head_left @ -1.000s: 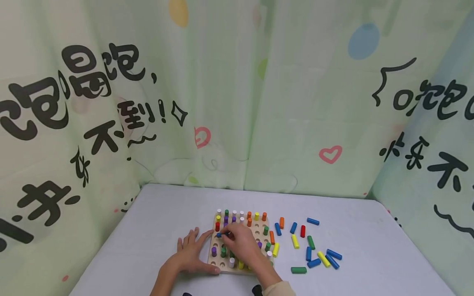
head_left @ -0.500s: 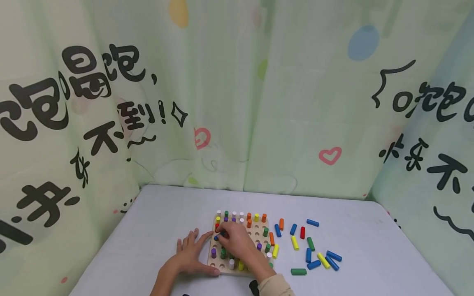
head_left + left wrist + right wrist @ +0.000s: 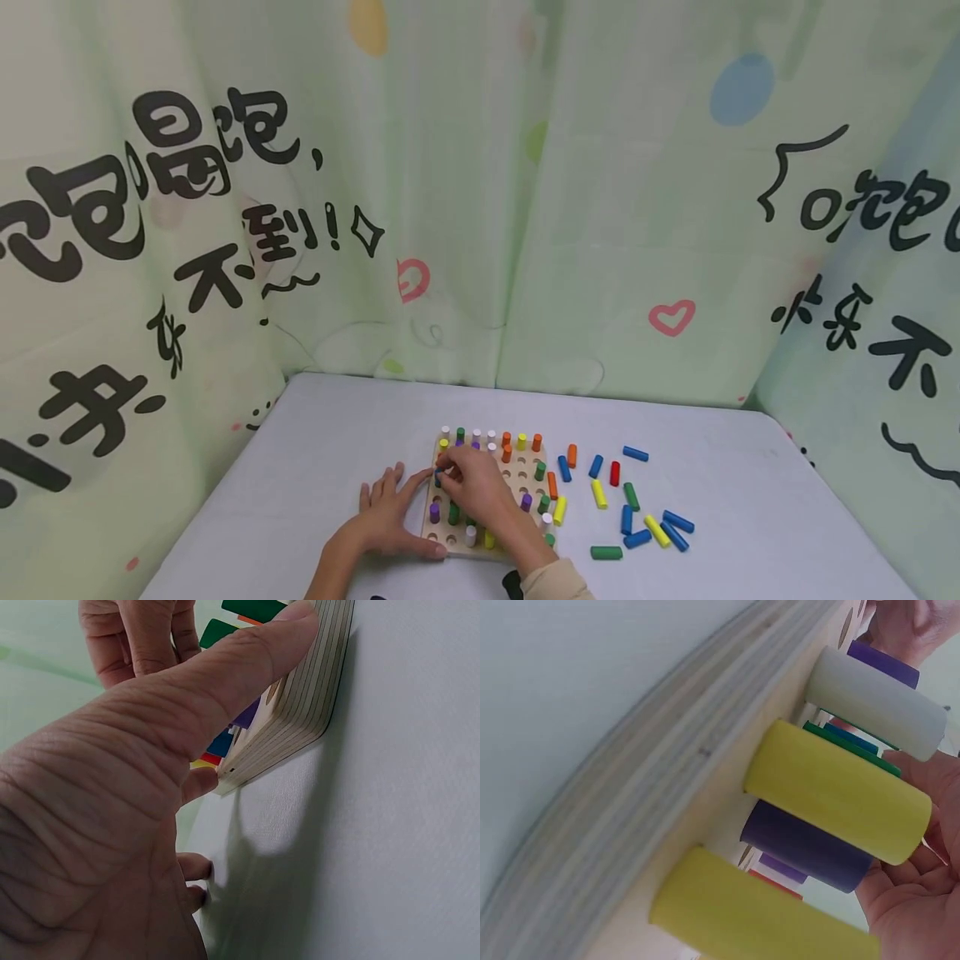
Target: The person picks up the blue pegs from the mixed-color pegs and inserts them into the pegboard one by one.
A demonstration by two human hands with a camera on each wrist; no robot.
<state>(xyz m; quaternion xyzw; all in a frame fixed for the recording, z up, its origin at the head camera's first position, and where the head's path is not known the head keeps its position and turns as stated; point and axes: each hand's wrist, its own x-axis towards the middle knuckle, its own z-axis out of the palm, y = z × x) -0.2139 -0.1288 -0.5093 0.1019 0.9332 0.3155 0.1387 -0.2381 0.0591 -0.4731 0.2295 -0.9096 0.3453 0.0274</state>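
A wooden pegboard [image 3: 304,712] lies on the table, several coloured pegs upright in its holes. My left hand [image 3: 386,518] rests spread at its left side, thumb along the near left corner, forefinger at the left edge. Over the board's left part, my right hand [image 3: 483,490] pinches a blue peg [image 3: 438,479] between thumb and forefinger; the peg stands upright in the leftmost column, partly hidden by the fingertips. A purple peg [image 3: 434,512] stands nearer in that column. Two yellow pegs [image 3: 840,791] and a white peg [image 3: 877,701] fill the right wrist view.
Right of the board lie several loose pegs, among them a red peg [image 3: 615,473], a green peg [image 3: 606,552] and a blue peg [image 3: 635,454]. A yellow peg [image 3: 560,510] lies close by the board's right edge. Printed curtains [image 3: 465,208] stand behind the table [image 3: 337,433].
The blue peg has gone from leaning in my right fingers to standing upright in the leftmost column. My right hand has shifted slightly; the left has stayed put.
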